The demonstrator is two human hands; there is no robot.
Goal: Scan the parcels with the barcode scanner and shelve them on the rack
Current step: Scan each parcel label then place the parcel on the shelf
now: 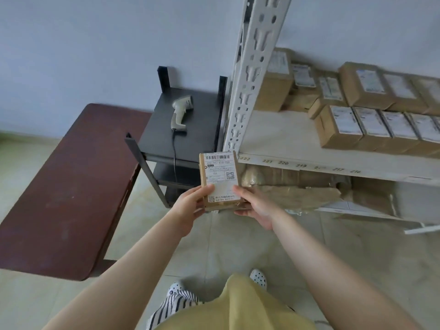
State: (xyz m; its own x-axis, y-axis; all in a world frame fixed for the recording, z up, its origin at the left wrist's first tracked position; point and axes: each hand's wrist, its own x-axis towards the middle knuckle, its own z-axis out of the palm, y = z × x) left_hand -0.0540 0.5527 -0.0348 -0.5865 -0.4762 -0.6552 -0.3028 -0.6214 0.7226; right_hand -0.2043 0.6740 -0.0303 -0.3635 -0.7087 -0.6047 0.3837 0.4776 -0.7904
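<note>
A small brown cardboard parcel [220, 173] with a white barcode label facing me is held in front of the rack's corner. My left hand [190, 206] grips its lower left edge, thumb on the label. My right hand [254, 206] grips its lower right edge from the side and beneath. The grey barcode scanner [180, 112] lies on the black stand [202, 129] beyond the parcel, its cable hanging over the front edge. The white rack shelf [281, 136] at right holds several labelled parcels [371, 125].
A dark red table [71, 186] stands at left beside the black stand. The rack's white slotted post [250, 75] rises just right of the stand. Number tags run along the shelf edge [297, 164]. Flattened cardboard [297, 194] lies on the lower shelf. Tiled floor lies below.
</note>
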